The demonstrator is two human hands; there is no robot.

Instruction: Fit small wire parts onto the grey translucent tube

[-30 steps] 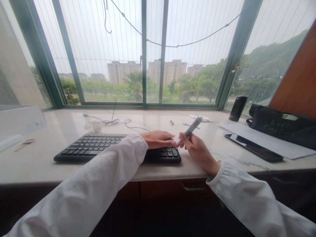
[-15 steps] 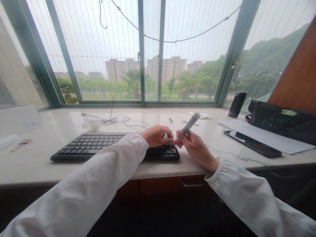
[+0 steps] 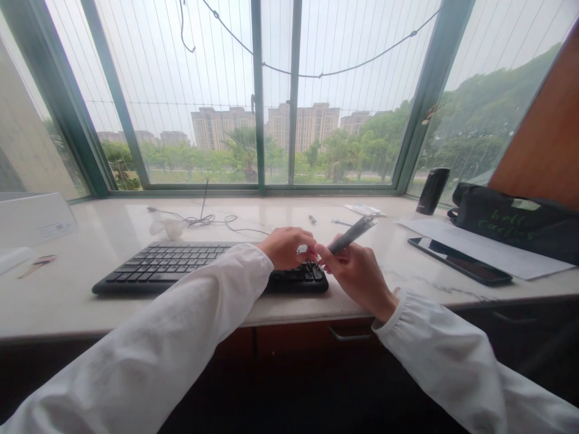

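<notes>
A black keyboard lies across the counter before me, its right end partly covered by my hands. Over its number pad, my left hand has its thumb and fingers pinched together; whatever is between the fingertips is too small to make out. Closed in my right hand is a slim, flat, grey stick-shaped tool, slanting up to the right, its lower end hidden by the fingers. The fingertips of both hands meet or nearly meet just above the keys at the keyboard's right end.
Behind the keyboard are a thin cable and a small pale object. To the right lie a phone, white paper, a black bag and a black cylinder. A white box stands left.
The grey tool in my right hand has tipped lower and to the right. My right hand has turned with it, thumb towards the left fingertips. My left hand has barely moved.
</notes>
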